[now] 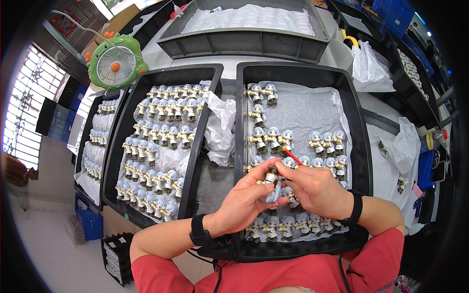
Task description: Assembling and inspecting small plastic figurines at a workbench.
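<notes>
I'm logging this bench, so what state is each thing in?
Held figurine: feet uppermost in the picture
Left hand: closed on that figurine
Right hand: gripping a red stick
Tray below hands: partly filled, lining showing
Wide left tray: holding rows of figurines
Sheet between trays: crumpled
Grey tray: lined
Green fan: on or off, can't tell

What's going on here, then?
A person in red sleeves is handling a small figurine with pale blue hair. The left hand holds it with its boots upward, while the right hand, close against it, grips a slim red tool. Below the hands is a black tray of similar figurines, with bare lining paper near its far end. Another black tray, to the left, holds more in rows.
</notes>
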Tool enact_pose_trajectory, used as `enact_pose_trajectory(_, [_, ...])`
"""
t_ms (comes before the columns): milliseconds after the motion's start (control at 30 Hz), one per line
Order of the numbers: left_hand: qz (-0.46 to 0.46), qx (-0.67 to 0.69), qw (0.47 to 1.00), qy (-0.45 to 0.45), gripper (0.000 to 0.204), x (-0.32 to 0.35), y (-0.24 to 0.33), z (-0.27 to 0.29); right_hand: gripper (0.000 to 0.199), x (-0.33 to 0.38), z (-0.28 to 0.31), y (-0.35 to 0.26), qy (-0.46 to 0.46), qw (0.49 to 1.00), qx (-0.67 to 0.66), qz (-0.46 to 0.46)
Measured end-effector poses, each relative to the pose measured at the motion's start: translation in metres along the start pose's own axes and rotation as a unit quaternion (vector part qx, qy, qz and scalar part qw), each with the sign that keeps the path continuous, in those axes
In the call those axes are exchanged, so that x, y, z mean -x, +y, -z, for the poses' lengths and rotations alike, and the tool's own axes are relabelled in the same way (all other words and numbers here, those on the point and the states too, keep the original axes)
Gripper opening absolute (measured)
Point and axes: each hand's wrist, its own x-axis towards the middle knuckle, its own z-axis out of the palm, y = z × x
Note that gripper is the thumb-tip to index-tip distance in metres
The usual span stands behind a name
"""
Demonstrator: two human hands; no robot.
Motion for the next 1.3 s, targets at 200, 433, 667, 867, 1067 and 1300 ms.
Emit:
enact_pose_trajectory(200, [0.004, 0.003, 1.000, -0.006, 0.049, -0.0002, -0.0004, 0.0015, 0.044, 0.0003, 0.0004, -0.0006, -0.005, 1.000, -0.009, -0.004])
enact_pose_trajectory(433, [-0.001, -0.003, 1.000, -0.002, 0.050, -0.0004, -0.0002, -0.0010, 0.045, 0.0003, -0.0006, -0.0002, 0.006, 1.000, -0.004, 0.002])
enact_pose_trajectory(667, [-0.005, 0.006, 1.000, -0.006, 0.050, -0.0003, -0.0015, 0.0000, 0.044, 0.0007, -0.0003, -0.0003, 0.001, 1.000, -0.010, -0.002])
enact_pose_trajectory(867, [-0.001, 0.012, 1.000, -0.007, 0.050, -0.0001, -0.0002, -0.0014, 0.044, 0.0006, 0.0003, -0.0007, 0.003, 1.000, -0.007, -0.003])
enact_pose_trajectory(1067, [0.001, 0.016, 1.000, -0.012, 0.050, 0.0006, 0.0000, 0.0007, 0.045, -0.0007, 0.0010, -0.0025, -0.012, 1.000, -0.003, -0.010])
enact_pose_trajectory(1300, [0.002, 0.009, 1.000, -0.009, 0.050, -0.0007, 0.0002, -0.0012, 0.043, 0.0008, 0.0004, -0.0007, 0.003, 1.000, -0.011, -0.008])
